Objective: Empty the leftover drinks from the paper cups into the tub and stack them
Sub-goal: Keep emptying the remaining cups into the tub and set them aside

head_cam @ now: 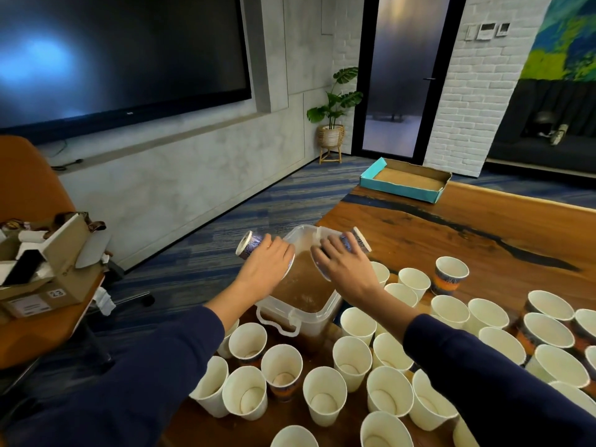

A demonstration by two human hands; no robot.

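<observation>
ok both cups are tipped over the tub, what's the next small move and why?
Probably nest one cup into the other. The left hand and right hand each grip a tilted paper cup, left cup and right cup, mouths down over the clear tub of brown liquid. No stream shows, so they look drained, and no stack is visible yet among the upright cups.

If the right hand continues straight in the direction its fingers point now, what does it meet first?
The right hand, gripping a tipped paper cup, points up-left over the tub. It would probably first meet the left hand and its cup, though depth is unclear.
</observation>
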